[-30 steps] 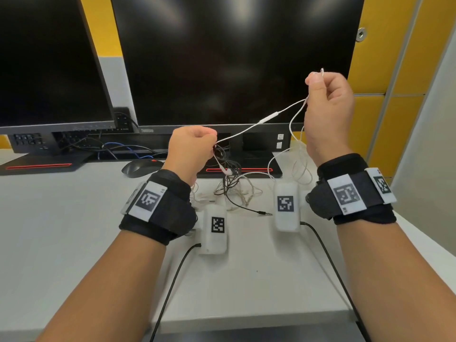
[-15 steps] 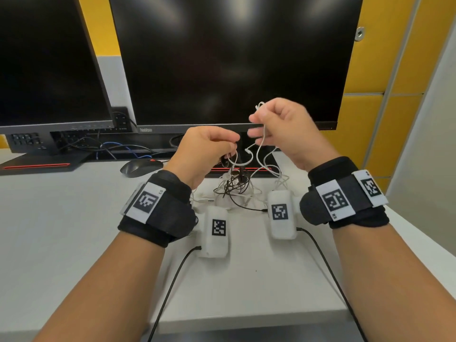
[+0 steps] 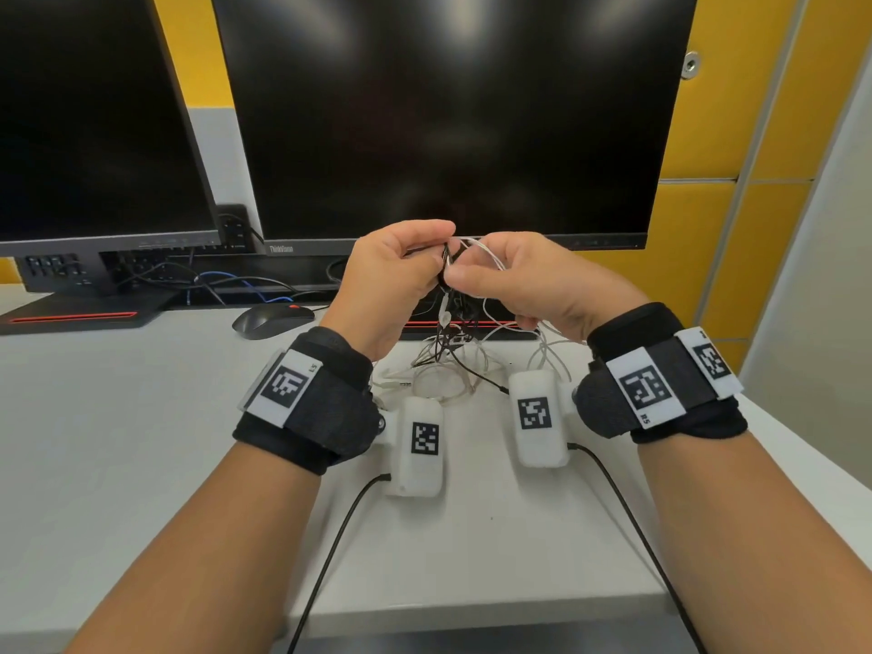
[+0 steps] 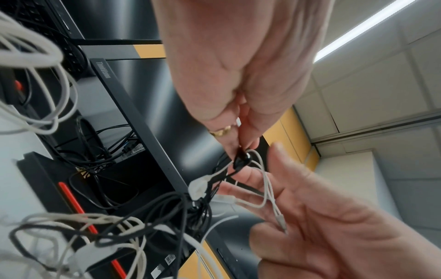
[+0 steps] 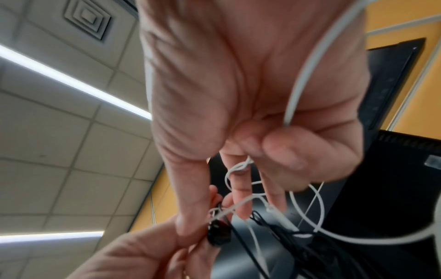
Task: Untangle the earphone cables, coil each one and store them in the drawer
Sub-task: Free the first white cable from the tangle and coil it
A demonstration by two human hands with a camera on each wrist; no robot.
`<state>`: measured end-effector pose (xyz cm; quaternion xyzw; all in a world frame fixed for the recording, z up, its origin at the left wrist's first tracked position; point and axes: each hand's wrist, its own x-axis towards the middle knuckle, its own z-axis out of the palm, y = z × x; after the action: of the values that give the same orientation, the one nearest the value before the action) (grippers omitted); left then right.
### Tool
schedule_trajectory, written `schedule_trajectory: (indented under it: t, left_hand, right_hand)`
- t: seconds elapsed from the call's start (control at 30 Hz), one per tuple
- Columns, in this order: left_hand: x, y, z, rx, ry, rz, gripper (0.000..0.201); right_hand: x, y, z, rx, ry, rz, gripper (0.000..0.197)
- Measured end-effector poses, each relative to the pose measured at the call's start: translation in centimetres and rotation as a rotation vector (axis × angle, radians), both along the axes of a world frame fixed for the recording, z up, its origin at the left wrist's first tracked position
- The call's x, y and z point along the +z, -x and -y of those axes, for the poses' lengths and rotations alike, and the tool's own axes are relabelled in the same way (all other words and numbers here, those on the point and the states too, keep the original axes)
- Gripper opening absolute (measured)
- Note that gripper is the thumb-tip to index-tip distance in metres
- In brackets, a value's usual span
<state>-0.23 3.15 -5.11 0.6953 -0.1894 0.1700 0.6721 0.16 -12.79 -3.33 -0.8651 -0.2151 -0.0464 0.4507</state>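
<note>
Partly hidden, both hands' fingers [image 3: 427, 247] pinch the knotted cables [image 3: 453, 332].

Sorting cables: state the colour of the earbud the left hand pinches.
Black earbud, pinched by the left hand; clearest in left wrist view.

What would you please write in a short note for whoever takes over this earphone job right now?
Left hand: pinches a black earbud at the top of the tangle.
Right hand: fingers curled round white earphone cable, close against the left hand.
Tangle: black and white cables knotted together, hanging from both hands onto the white desk in front of the monitor.
Done: nothing separated or coiled.
Left: free each cable, coil each one, store them. No drawer is in view.
</note>
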Motion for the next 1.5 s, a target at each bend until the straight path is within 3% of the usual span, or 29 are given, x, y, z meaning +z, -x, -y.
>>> schedule_trajectory:
  t: [0.2,0.27,0.53,0.77,0.87,1.07,1.23,1.37,1.43,1.5]
  left_hand:
    - [0.0,-0.1,-0.1,0.037,-0.002,0.004,0.03]
    - [-0.1,-0.2,-0.2,0.063,-0.011,-0.003,0.029]
    - [-0.1,-0.2,-0.4,0.048,-0.232,-0.175,0.023]
    - [0.1,0.0,-0.5,0.086,-0.398,-0.217,0.024]
    - [0.2,0.1,-0.5,0.12,-0.413,-0.205,0.021]
    - [0.8,0.2,-0.3,0.057,-0.211,-0.102,0.034]
    - [0.2,0.5,-0.1,-0.093,-0.331,-0.069,0.053]
    - [0.1,0.6,0.1,-0.118,-0.347,-0.041,0.027]
    - [0.3,0.6,0.1,-0.105,-0.317,-0.064,0.016]
    - [0.5,0.7,0.0,-0.112,-0.298,-0.078,0.017]
  right_hand:
    - [-0.1,-0.2,0.3,-0.019,0.111,-0.001,0.012]
    - [0.0,-0.2,0.4,-0.043,0.103,0.017,0.015]
    - [0.4,-0.5,0.4,-0.145,-0.254,0.06,0.016]
    - [0.8,-0.6,1.0,-0.166,-0.456,0.126,0.015]
    - [0.7,-0.5,0.9,-0.157,-0.432,0.133,0.014]
    - [0.7,0.4,0.4,-0.047,-0.253,0.039,0.025]
    - [0.7,0.6,0.5,0.035,-0.188,0.03,0.026]
    - [1.0,0.6,0.6,0.036,-0.284,0.029,0.031]
    - [1.3,0.5,0.8,-0.048,-0.377,0.029,0.029]
    - [1.5,0.2,0.9,-0.157,-0.478,0.04,0.024]
